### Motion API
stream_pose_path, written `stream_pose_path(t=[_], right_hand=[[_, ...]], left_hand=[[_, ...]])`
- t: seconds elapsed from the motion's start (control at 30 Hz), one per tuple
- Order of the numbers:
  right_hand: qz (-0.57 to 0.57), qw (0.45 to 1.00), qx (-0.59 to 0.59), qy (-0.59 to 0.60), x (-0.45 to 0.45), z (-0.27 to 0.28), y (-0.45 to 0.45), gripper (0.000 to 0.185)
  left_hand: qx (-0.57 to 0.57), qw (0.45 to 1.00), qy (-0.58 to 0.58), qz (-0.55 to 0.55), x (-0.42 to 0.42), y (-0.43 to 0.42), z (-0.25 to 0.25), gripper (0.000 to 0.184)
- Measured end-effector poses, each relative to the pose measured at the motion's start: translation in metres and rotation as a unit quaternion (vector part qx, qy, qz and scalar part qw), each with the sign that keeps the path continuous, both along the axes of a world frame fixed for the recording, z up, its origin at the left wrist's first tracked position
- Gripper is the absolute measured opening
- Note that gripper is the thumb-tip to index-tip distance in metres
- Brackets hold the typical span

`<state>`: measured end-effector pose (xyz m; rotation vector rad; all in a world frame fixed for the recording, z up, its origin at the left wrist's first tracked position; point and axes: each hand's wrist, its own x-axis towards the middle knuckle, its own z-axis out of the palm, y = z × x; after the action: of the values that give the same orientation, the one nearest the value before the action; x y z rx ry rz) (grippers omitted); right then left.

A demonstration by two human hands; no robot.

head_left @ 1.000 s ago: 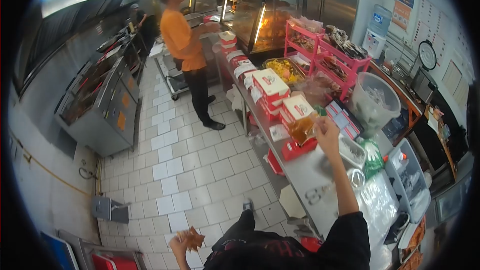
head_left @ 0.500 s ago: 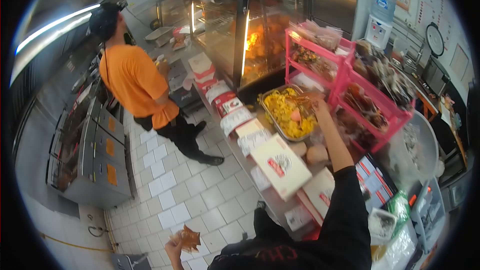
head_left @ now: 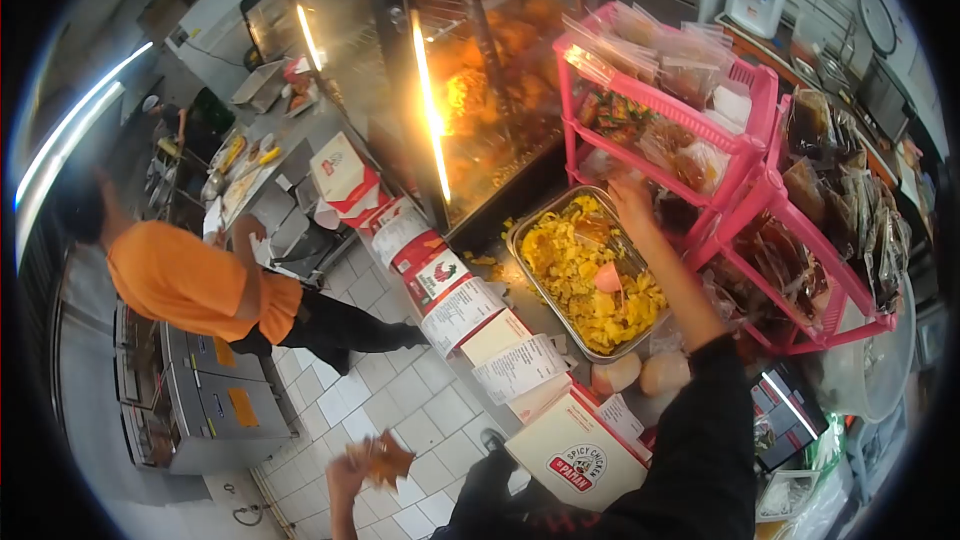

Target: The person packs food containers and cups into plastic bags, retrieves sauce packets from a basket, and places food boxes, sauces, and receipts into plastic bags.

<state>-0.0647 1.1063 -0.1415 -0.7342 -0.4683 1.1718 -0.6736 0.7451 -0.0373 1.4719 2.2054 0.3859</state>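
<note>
At the lower left my left hand is closed on a brown sauce packet, blurred by motion, held over the floor. My right hand reaches past the far right rim of a metal tray to the lower part of a pink rack; its fingertips are hard to make out. Yellow crumbly food fills the tray, with a pink piece on top. Small packets lie on the rack's shelves.
Boxes with paper slips line the counter edge, a white box nearest me. Behind the tray stands a lit glass warming cabinet. A co-worker in an orange shirt stands at the left. A dark tablet lies at the right.
The view has shifted closer to the counter and rack. My right hand has moved from the tray's far corner toward the rack. My left hand still holds the brown packet. The co-worker appears farther left.
</note>
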Motion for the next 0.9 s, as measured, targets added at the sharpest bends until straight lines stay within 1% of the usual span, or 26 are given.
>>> stream_pose_path(t=[0.03,0.07,0.1,0.13,0.17,0.2,0.23,0.27,0.3,0.33,0.37,0.4,0.43,0.47,0.53,0.57,0.6,0.63,0.67,0.7,0.73,0.8,0.83,0.87,0.9], right_hand=[[0.005,0.999,-0.023,0.03,-0.007,0.024,-0.025,0.037],[0.009,0.997,-0.045,0.06,-0.012,0.044,-0.048,0.043],[0.04,0.998,-0.034,0.045,-0.011,0.058,-0.067,0.05],[0.045,0.999,-0.029,-0.007,-0.01,0.058,-0.078,0.046],[0.047,0.998,-0.03,0.015,-0.009,0.057,-0.086,0.045],[0.044,0.998,-0.026,0.037,-0.006,0.058,-0.093,0.044],[0.029,0.998,-0.028,0.039,-0.004,0.063,-0.103,0.044],[0.078,0.997,-0.021,-0.009,-0.004,0.071,-0.114,0.042],[0.128,0.99,-0.017,-0.055,-0.006,0.078,-0.126,0.039],[0.118,0.991,-0.02,-0.051,-0.007,0.085,-0.14,0.039],[0.142,0.987,-0.033,-0.064,-0.009,0.094,-0.154,0.036],[0.167,0.982,-0.045,-0.079,-0.011,0.104,-0.169,0.033],[0.166,0.982,-0.052,-0.073,-0.014,0.115,-0.185,0.028],[0.161,0.983,-0.055,-0.072,-0.014,0.122,-0.2,0.028],[0.164,0.972,-0.109,-0.13,-0.011,0.13,-0.233,0.025],[0.16,0.972,-0.115,-0.131,-0.01,0.138,-0.25,0.025],[0.148,0.965,-0.138,-0.166,-0.009,0.146,-0.267,0.023],[0.137,0.957,-0.161,-0.199,-0.009,0.153,-0.284,0.022],[0.132,0.957,-0.168,-0.198,-0.008,0.159,-0.301,0.022],[0.115,0.955,-0.187,-0.2,-0.007,0.164,-0.318,0.021],[0.097,0.953,-0.205,-0.202,-0.005,0.168,-0.334,0.02],[0.062,0.953,-0.226,-0.191,-0.005,0.17,-0.369,0.019],[0.034,0.953,-0.241,-0.181,-0.006,0.17,-0.385,0.018],[0.028,0.953,-0.244,-0.179,-0.007,0.171,-0.399,0.018],[-0.003,0.955,-0.251,-0.158,-0.009,0.172,-0.413,0.018]], left_hand=[[0.025,0.997,-0.06,-0.042,0.029,0.039,0.024,0.029],[0.029,0.991,-0.098,-0.091,0.044,0.074,0.034,0.028],[0.018,0.987,-0.092,-0.131,0.061,0.11,0.044,0.025],[0.018,0.975,-0.149,-0.165,0.078,0.147,0.045,0.025],[0.026,0.96,-0.189,-0.204,0.101,0.179,0.05,0.024],[-0.007,0.95,-0.231,-0.211,0.145,0.208,0.078,0.023],[-0.024,0.93,-0.299,-0.215,0.164,0.238,0.07,0.022],[-0.008,0.913,-0.351,-0.207,0.21,0.258,0.085,0.024],[-0.045,0.901,-0.379,-0.204,0.227,0.286,0.071,0.027],[-0.071,0.865,-0.47,-0.162,0.262,0.303,0.069,0.027],[-0.081,0.821,-0.544,-0.156,0.29,0.321,0.058,0.025],[-0.089,0.77,-0.614,-0.146,0.315,0.343,0.037,0.023],[-0.129,0.723,-0.664,-0.142,0.339,0.375,-0.001,0.023],[-0.168,0.67,-0.711,-0.134,0.365,0.402,-0.034,0.023],[-0.137,0.66,-0.738,-0.041,0.426,0.417,-0.05,0.025],[-0.134,0.63,-0.764,-0.044,0.452,0.441,-0.086,0.027],[-0.136,0.614,-0.777,-0.044,0.465,0.446,-0.099,0.029],[-0.139,0.597,-0.789,-0.045,0.478,0.442,-0.093,0.03],[-0.121,0.594,-0.781,-0.148,0.483,0.439,-0.086,0.03],[-0.102,0.583,-0.766,-0.251,0.49,0.429,-0.065,0.032],[-0.109,0.58,-0.767,-0.253,0.5,0.425,-0.056,0.032],[0.0,0.645,-0.763,-0.046,0.521,0.42,-0.038,0.034],[-0.007,0.644,-0.763,-0.05,0.523,0.413,-0.029,0.034],[0.014,0.649,-0.746,-0.144,0.519,0.406,-0.02,0.035],[0.02,0.65,-0.735,-0.192,0.512,0.4,-0.01,0.036]])
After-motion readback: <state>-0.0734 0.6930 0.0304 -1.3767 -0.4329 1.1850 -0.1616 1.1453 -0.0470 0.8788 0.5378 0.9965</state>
